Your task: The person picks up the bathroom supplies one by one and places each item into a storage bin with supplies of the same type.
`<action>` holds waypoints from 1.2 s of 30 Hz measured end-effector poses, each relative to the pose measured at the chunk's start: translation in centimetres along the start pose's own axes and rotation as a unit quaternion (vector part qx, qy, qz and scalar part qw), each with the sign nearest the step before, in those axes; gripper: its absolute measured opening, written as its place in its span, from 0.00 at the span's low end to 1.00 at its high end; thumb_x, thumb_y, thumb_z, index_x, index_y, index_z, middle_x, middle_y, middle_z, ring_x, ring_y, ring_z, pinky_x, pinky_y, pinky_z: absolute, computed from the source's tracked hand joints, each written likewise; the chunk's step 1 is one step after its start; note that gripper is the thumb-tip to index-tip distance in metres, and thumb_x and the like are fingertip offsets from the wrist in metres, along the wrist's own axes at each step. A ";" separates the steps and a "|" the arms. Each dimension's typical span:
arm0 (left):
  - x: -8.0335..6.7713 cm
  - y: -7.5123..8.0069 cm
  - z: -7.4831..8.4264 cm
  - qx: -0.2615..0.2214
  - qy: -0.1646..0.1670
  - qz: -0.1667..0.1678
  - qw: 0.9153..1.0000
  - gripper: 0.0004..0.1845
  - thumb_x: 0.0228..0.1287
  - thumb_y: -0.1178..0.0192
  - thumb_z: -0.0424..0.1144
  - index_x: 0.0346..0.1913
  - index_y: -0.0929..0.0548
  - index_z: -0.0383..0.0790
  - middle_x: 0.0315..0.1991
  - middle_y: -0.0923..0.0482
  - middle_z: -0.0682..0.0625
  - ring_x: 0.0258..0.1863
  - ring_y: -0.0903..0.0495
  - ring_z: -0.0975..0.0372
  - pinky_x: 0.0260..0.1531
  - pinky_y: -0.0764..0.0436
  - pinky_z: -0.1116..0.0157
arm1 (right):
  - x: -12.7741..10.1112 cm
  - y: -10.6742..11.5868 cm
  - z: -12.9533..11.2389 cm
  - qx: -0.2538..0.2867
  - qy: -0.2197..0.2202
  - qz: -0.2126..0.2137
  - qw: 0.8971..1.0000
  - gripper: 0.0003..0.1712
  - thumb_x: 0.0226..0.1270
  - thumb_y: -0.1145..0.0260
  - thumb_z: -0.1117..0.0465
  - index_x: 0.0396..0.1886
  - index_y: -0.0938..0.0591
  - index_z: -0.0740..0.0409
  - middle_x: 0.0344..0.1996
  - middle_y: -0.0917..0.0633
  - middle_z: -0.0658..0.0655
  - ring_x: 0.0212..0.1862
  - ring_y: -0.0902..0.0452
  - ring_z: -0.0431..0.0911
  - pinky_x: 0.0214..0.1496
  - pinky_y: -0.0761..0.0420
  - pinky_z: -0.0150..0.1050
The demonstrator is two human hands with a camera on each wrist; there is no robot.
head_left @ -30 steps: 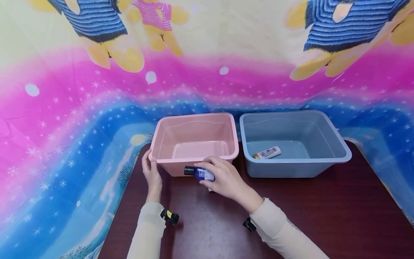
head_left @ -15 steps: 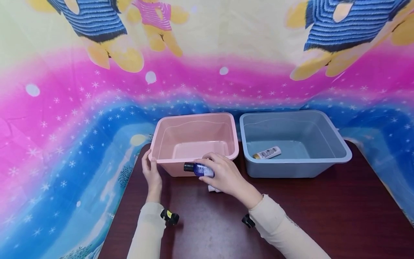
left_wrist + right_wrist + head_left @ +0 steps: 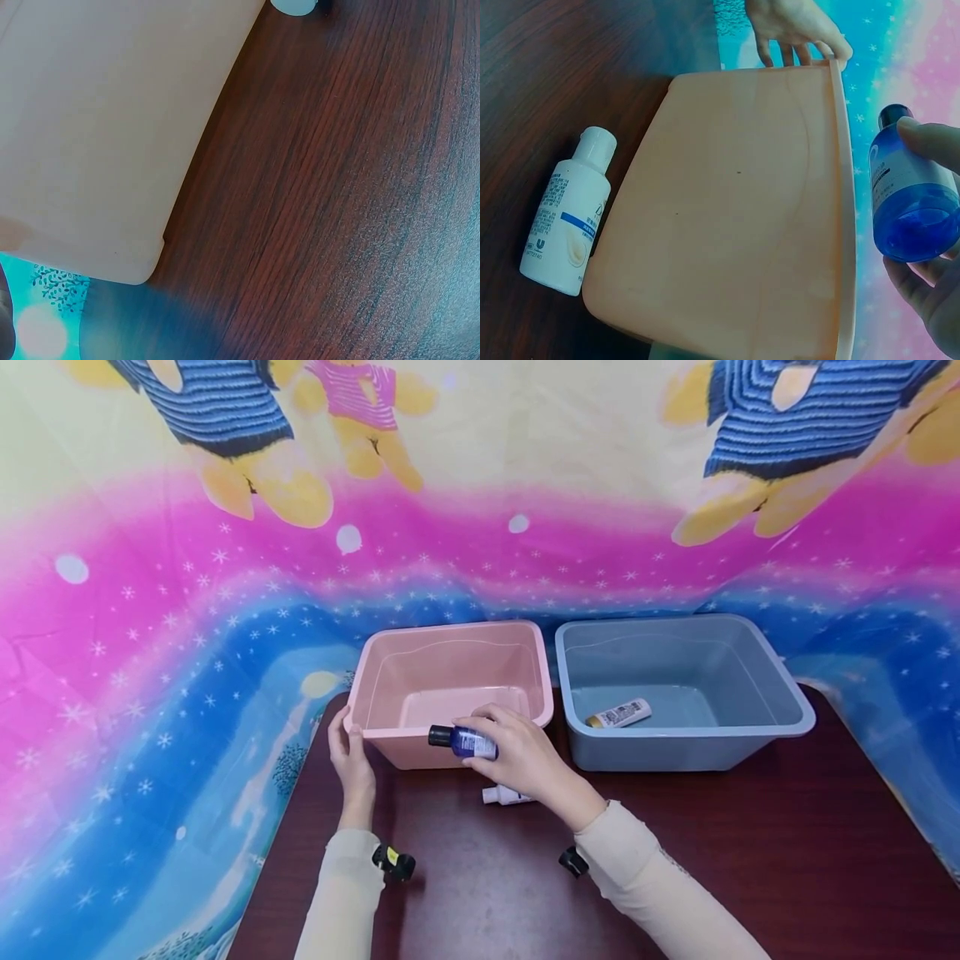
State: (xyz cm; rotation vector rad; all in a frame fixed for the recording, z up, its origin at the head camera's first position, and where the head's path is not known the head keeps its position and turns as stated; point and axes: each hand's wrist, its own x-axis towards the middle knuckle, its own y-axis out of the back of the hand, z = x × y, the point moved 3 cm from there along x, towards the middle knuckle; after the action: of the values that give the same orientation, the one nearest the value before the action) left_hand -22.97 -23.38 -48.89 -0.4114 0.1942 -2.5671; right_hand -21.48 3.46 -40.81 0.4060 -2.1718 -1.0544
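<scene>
Slightly higher than half a second ago, the right hand [image 3: 525,764] pinches a translucent blue plastic bottle with a black cap [image 3: 474,744] between thumb and fingers, tipped sideways above the table. Its white label carries print too blurred to read. More now shows of the white plastic bottle with a white cap [image 3: 507,795] beneath that hand, lying on the dark red-brown wood-grain table [image 3: 465,877]. Its label bears a blue band, a large "U" mark and lines of print too small to read. Farther on, the left hand [image 3: 352,768] is unmoved, its fingers and thumb holding the near left corner of the pink rectangular plastic tub [image 3: 405,749]. To the right stands the blue-grey rectangular plastic tub [image 3: 675,753]; inside lies a white bottle with a gold cap [image 3: 624,714], its dark lettering illegible. Behind hangs a printed pink-and-blue backdrop [image 3: 465,543].
</scene>
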 end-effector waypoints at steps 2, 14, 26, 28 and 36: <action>0.0 0.0 0.0 -0.003 0.002 0.000 1.000 0.24 0.70 0.49 0.33 0.67 0.31 0.31 0.68 0.33 0.44 0.67 0.36 0.56 0.64 0.37 0.59 | 0.0 0.0 0.2 0.006 -0.006 -0.002 1.000 0.31 0.57 0.23 0.53 0.62 0.19 0.44 0.51 0.22 0.50 0.52 0.25 0.44 0.51 0.20 0.42; -0.1 0.0 -0.1 -0.005 0.004 0.005 1.000 0.23 0.70 0.49 0.33 0.67 0.30 0.32 0.67 0.32 0.45 0.67 0.36 0.56 0.64 0.37 0.60 | 0.4 0.2 1.0 0.011 -0.014 0.005 1.000 0.32 0.56 0.22 0.55 0.62 0.19 0.46 0.52 0.22 0.51 0.52 0.26 0.45 0.51 0.20 0.43; 0.1 0.2 -0.2 -0.012 -0.001 0.012 1.000 0.22 0.69 0.48 0.33 0.65 0.28 0.34 0.66 0.31 0.46 0.66 0.35 0.56 0.63 0.36 0.60 | 1.1 0.6 1.8 0.025 -0.032 0.011 0.999 0.31 0.57 0.23 0.57 0.61 0.19 0.49 0.54 0.21 0.53 0.55 0.27 0.48 0.52 0.20 0.47; 0.2 0.2 -0.2 -0.017 0.000 0.015 1.000 0.22 0.69 0.48 0.32 0.65 0.27 0.35 0.66 0.31 0.46 0.66 0.35 0.56 0.63 0.36 0.60 | 1.2 0.6 2.0 0.027 -0.034 0.011 0.999 0.30 0.57 0.23 0.57 0.61 0.19 0.49 0.54 0.21 0.54 0.55 0.26 0.48 0.52 0.20 0.47; 0.1 0.0 -0.3 -0.010 0.002 0.001 1.000 0.23 0.71 0.49 0.33 0.67 0.30 0.34 0.68 0.32 0.45 0.67 0.36 0.55 0.64 0.36 0.59 | 1.5 0.6 3.0 0.030 -0.040 0.032 0.998 0.31 0.56 0.22 0.58 0.61 0.19 0.51 0.50 0.19 0.53 0.51 0.23 0.48 0.50 0.21 0.46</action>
State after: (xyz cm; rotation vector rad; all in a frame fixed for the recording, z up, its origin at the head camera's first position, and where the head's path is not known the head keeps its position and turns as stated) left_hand -23.12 -23.46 -49.11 -0.4119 0.2209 -2.5670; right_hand -24.60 4.75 -40.95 0.3234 -2.2759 -0.9887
